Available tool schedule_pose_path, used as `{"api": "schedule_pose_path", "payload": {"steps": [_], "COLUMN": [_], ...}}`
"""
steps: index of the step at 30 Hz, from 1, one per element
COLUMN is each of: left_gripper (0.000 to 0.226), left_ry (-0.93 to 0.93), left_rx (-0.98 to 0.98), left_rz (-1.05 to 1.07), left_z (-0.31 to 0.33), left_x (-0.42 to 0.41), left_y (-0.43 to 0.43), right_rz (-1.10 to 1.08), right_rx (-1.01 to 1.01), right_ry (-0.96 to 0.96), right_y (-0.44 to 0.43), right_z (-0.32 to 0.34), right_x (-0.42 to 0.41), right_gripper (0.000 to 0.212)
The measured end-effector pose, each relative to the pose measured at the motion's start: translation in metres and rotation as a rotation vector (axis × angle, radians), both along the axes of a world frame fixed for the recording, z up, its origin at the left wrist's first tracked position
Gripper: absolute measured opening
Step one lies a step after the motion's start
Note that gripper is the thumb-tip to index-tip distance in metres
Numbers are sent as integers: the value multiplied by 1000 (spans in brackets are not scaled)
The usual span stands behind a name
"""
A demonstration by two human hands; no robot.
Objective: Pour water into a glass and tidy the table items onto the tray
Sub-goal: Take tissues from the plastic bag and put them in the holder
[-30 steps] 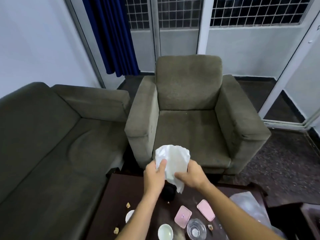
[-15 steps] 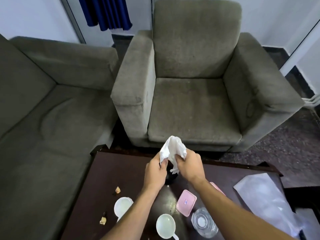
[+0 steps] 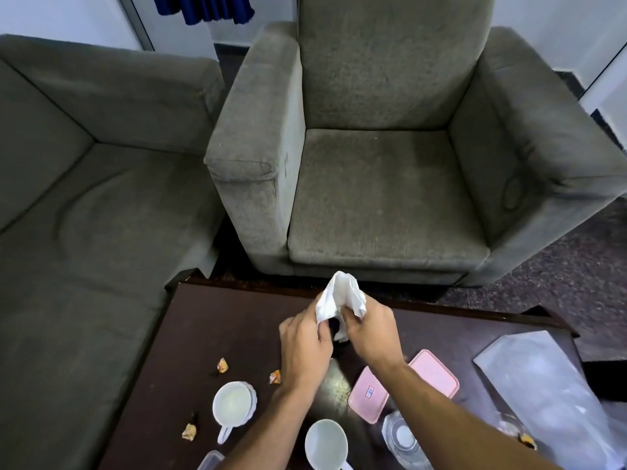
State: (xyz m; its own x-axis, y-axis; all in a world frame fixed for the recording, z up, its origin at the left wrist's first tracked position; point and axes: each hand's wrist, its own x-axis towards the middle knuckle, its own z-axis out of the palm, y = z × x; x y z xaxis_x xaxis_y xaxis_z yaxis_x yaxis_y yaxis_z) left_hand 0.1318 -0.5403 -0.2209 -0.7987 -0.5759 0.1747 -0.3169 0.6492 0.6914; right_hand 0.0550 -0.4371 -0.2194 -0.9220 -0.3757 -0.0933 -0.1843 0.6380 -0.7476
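Observation:
A crumpled white tissue is pinched between my left hand and my right hand, above the far half of the dark wooden table. A small dark object sits under the tissue, mostly hidden. Two white cups stand near the front edge. Two pink lids lie under my right forearm. A clear glass stands beside them. Small wrapped candies are scattered on the left.
A grey armchair stands beyond the table and a grey sofa runs along the left. A shiny translucent plastic sheet covers the table's right end. A clear box corner shows at the bottom edge.
The view has tilted down toward the table. My hands have lowered and bunched the spread-out tissue into a tighter wad.

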Motion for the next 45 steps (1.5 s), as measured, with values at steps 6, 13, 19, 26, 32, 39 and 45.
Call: {"api": "schedule_pose_path", "payload": {"steps": [6,13,19,26,32,39,45], "left_gripper": [27,44,32,19,22,23,22], "left_ry": [-84,-197,-173,-275,-254,-281,-338], "left_rx": [-28,-21,-62,-144,-182,-56,-88], "left_rz": [19,17,35,43,9,-71,-123], "left_z": [-12,-13,-13,-9,-3,-3,1], "left_x": [2,0,0,0,-4,-4,-5], "left_y": [-3,-7,-7,-6,-6,-17,-24], "right_rz": [123,196,149,192,153,205,243], "right_rx": [63,281,318,365,383,460,465], "right_ry": [161,259,352,451,451,360,259], "right_y": [2,10,10,5,3,9,10], "right_z": [-3,-4,-11,-8,-4,-2,2], "right_x": [6,4,4,3,2,0,-2], "right_gripper": [10,19,7,9,13,28,39]}}
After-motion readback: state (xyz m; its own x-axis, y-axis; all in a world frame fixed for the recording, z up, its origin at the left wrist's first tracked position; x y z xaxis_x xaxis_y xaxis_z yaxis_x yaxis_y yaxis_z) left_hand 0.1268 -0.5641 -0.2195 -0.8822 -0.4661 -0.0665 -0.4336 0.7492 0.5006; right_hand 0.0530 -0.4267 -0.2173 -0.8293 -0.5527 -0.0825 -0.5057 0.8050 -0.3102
